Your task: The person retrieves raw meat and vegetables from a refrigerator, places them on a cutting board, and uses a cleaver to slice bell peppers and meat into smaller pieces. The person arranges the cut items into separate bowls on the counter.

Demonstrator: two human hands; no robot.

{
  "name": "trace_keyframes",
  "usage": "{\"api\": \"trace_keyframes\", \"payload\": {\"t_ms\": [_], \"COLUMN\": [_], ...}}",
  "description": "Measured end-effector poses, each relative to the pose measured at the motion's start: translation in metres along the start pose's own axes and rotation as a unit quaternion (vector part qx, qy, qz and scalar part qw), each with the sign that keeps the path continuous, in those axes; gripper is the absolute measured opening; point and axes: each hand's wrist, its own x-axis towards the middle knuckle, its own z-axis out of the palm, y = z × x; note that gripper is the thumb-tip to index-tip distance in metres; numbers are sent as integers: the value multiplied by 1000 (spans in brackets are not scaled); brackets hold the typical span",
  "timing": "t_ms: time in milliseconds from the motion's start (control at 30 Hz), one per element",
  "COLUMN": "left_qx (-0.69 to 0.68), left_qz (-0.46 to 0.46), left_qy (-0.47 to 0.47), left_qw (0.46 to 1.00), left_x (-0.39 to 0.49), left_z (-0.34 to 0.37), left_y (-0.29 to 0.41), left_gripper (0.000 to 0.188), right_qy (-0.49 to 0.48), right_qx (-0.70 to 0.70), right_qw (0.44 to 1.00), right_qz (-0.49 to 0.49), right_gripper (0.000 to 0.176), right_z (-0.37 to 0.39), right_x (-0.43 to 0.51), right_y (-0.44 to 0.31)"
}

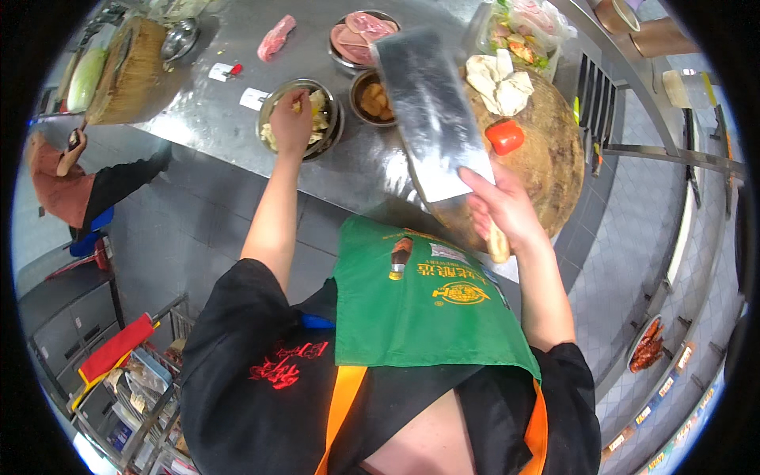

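Observation:
My right hand (502,205) grips a large Chinese cleaver (430,113) by its pale wooden handle. The thumb lies against the wide steel blade, raised over the left edge of a round wooden chopping block (552,178). On the block sit a piece of red bell pepper (504,137) and a crumpled white cloth (499,83). My left hand (291,122) reaches into a steel bowl (265,113) of pale, yellowish-white food pieces (320,122). Its fingertips are drawn together near the pieces; whether they pinch one is not clear.
On the steel counter (219,124) are a bowl of pink meat slices (359,38), a smaller bowl of brownish chunks (375,101), a strip of raw meat (276,38) and a bag of vegetables (522,35). Another person (65,178) stands left, near a second chopping block (127,74).

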Motion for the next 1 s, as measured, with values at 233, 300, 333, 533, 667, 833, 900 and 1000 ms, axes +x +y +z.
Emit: {"api": "trace_keyframes", "payload": {"t_ms": [233,300,333,533,667,833,900,1000], "left_qx": [-115,-135,-90,281,27,-154,40,12], "left_qz": [171,206,236,314,118,354,407,313], "left_qy": [-80,-205,-251,-466,-397,-291,-382,-398], "left_qw": [975,947,935,778,910,875,829,862], "left_x": [-6,3,6,13,12,-108,-170,-205], "left_z": [64,111,138,228,201,160,163,169], "left_y": [107,157,182,251,279,338,356,357], "left_gripper": [12,22,29,61,46,43,59,65], "right_qy": [264,310,333,322,254,187,147,94], "right_qx": [95,83,79,163,212,165,142,76], "right_qw": [955,940,932,922,931,957,968,983], "right_qz": [-98,-118,-118,-139,-153,-151,-144,-140], "right_gripper": [16,17,17,18,17,15,15,13], "right_z": [-82,-97,-104,-141,-172,-208,-216,-226], "right_x": [-57,-64,-68,-81,-85,-78,-78,-91], "right_y": [49,63,69,87,87,70,65,61]}}
